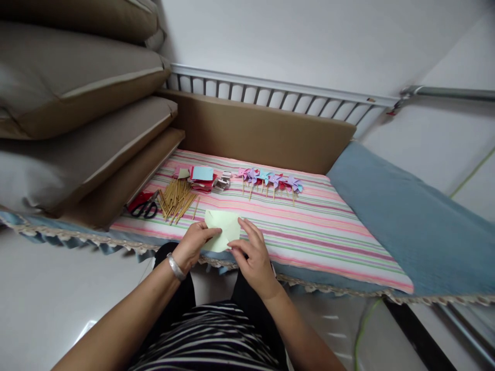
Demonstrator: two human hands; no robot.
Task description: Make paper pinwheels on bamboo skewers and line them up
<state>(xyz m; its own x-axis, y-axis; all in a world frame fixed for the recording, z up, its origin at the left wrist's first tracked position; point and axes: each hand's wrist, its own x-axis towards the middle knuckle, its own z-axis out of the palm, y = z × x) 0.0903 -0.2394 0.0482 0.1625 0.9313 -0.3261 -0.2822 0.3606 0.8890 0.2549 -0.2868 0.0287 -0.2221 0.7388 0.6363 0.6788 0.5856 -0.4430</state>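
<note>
A pale green sheet of paper lies on the striped cloth near its front edge. My left hand, with a silver bracelet on the wrist, pinches the paper's left edge with closed fingers. My right hand grips the paper's lower right part, thumb and fingers pressed on it. Beyond the paper lie a bundle of wooden sticks, black scissors with red handles, a stack of coloured paper squares and a row of several finished paper pinwheels.
Brown cushions are stacked at the left. A brown board stands behind the cloth against a white railing. A blue blanket covers the right side. A small metal object sits by the paper squares.
</note>
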